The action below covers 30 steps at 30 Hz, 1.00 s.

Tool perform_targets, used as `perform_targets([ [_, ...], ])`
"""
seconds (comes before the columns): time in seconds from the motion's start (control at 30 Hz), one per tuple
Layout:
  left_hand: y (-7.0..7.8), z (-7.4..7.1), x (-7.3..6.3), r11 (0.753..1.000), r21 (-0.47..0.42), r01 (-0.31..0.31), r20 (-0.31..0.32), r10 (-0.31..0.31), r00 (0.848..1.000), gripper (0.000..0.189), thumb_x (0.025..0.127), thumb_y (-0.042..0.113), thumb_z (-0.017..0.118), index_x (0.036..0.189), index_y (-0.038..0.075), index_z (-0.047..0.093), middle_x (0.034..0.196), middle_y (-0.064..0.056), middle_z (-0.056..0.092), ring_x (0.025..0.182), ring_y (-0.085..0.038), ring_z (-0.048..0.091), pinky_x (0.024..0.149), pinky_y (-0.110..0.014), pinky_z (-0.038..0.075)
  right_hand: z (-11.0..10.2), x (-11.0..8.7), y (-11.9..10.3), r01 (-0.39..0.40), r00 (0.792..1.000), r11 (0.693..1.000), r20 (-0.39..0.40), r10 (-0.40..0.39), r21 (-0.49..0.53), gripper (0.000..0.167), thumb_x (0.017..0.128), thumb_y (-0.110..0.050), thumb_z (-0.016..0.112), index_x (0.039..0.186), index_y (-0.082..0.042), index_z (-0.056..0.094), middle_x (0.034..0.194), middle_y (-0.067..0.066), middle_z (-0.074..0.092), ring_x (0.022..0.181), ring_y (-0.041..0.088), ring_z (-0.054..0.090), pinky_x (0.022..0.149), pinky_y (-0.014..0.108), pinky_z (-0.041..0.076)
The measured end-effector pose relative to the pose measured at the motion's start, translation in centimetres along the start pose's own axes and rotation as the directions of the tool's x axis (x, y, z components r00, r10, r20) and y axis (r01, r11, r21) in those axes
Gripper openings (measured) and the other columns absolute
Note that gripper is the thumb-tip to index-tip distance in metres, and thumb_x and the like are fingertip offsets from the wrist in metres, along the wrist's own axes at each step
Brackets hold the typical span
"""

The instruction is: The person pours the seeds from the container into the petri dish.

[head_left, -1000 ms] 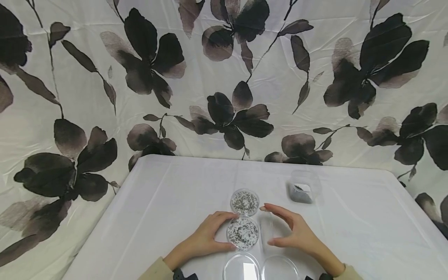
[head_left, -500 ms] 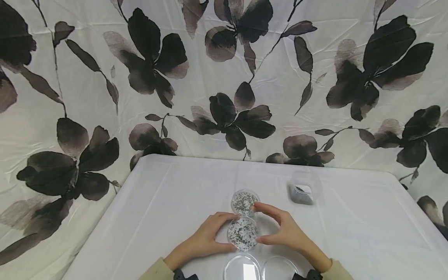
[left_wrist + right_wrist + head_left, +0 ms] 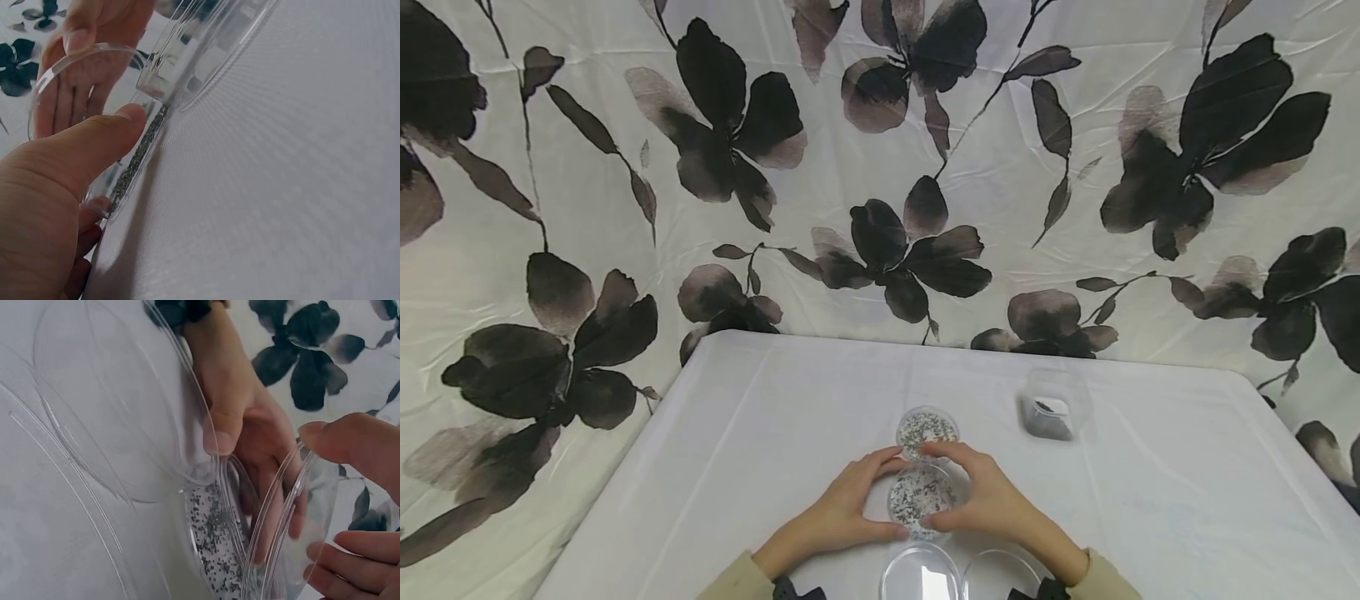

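A round clear petri dish [image 3: 913,496] with dark specks spread over its bottom lies on the table, and my left hand [image 3: 848,510] grips it by its left side, thumb and fingers round the rim. In the left wrist view the specks show as a dark band through the dish wall. My right hand [image 3: 996,502] holds a clear petri dish lid [image 3: 320,503] by its edges, tilted over that dish. Just beyond, a second speckled petri dish [image 3: 927,427] stands close to the first.
Two clear round dish parts [image 3: 917,573] lie at the near edge of the view. Farther back on the right is a small clear container [image 3: 1048,418] with dark contents and a see-through lid. A floral cloth [image 3: 880,150] hangs behind the white table [image 3: 760,400].
My right hand has moved left with the clear lid, from beside the near petri dish to over it. The left hand stays at the dish, its fingers slightly shifted.
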<state>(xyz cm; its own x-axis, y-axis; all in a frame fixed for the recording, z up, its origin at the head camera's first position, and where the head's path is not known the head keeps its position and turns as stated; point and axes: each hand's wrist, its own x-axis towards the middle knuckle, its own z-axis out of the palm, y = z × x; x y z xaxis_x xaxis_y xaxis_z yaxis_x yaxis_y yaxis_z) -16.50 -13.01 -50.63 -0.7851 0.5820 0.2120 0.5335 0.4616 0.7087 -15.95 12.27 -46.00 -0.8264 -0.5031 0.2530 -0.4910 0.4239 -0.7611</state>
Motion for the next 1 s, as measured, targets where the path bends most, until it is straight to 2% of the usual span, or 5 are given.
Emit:
perform_targets([
  [0.27, -0.1, 0.2, 0.0, 1.000, -0.010, -0.009, -0.005, 0.009, 1.000, 0.097, 0.077, 0.052, 0.080, 0.153, 0.016, 0.032, 0.144, 0.014, 0.051, 0.139, -0.020, 0.039, 0.112, -0.058, 0.028, 0.9, 0.5, 0.0, 0.061, 0.997, 0.993, 0.055, -0.056, -0.098, 0.081, 0.065, -0.024, 0.091, 0.136, -0.007, 0.056, 0.135, 0.003, 0.059, 0.125, 0.028, 0.053, 0.103, 0.053, 0.044],
  [0.47, -0.1, 0.2, -0.1, 0.999, 0.006, -0.034, -0.011, 0.034, 0.999, 0.097, 0.076, 0.047, 0.082, 0.153, 0.014, 0.032, 0.145, 0.012, 0.051, 0.136, -0.020, 0.042, 0.110, -0.056, 0.031, 1.6, 0.6, 0.0, 0.138, 0.990, 0.973, 0.054, -0.130, -0.185, 0.081, 0.061, -0.019, 0.092, 0.133, -0.006, 0.057, 0.130, 0.001, 0.062, 0.122, 0.022, 0.055, 0.103, 0.044, 0.045],
  [0.6, -0.1, 0.1, 0.0, 0.999, 0.019, -0.041, -0.016, 0.042, 0.999, 0.097, 0.076, 0.048, 0.082, 0.152, 0.014, 0.033, 0.146, 0.013, 0.050, 0.136, -0.018, 0.042, 0.110, -0.055, 0.032, 2.0, 0.7, 0.1, 0.178, 0.984, 0.958, 0.052, -0.171, -0.224, 0.081, 0.058, -0.022, 0.094, 0.130, -0.009, 0.060, 0.128, -0.001, 0.062, 0.119, 0.019, 0.055, 0.102, 0.040, 0.047],
  [0.77, -0.2, 0.2, 0.0, 0.998, 0.034, -0.048, -0.017, 0.048, 0.999, 0.097, 0.076, 0.050, 0.081, 0.152, 0.014, 0.034, 0.146, 0.013, 0.049, 0.136, -0.018, 0.042, 0.110, -0.054, 0.032, 2.0, 0.8, 0.2, 0.192, 0.981, 0.949, 0.070, -0.180, -0.249, 0.075, 0.061, -0.026, 0.093, 0.128, -0.009, 0.063, 0.131, 0.002, 0.061, 0.122, 0.021, 0.054, 0.103, 0.042, 0.045],
  [1.0, -0.2, 0.1, -0.1, 0.998, 0.038, -0.050, -0.027, 0.051, 0.998, 0.097, 0.075, 0.047, 0.083, 0.152, 0.014, 0.034, 0.146, 0.013, 0.049, 0.135, -0.017, 0.043, 0.109, -0.052, 0.033, 2.0, 0.6, 0.4, 0.217, 0.975, 0.953, 0.098, -0.200, -0.213, 0.072, 0.066, -0.028, 0.091, 0.126, -0.001, 0.064, 0.136, 0.010, 0.058, 0.129, 0.031, 0.049, 0.108, 0.048, 0.040],
])
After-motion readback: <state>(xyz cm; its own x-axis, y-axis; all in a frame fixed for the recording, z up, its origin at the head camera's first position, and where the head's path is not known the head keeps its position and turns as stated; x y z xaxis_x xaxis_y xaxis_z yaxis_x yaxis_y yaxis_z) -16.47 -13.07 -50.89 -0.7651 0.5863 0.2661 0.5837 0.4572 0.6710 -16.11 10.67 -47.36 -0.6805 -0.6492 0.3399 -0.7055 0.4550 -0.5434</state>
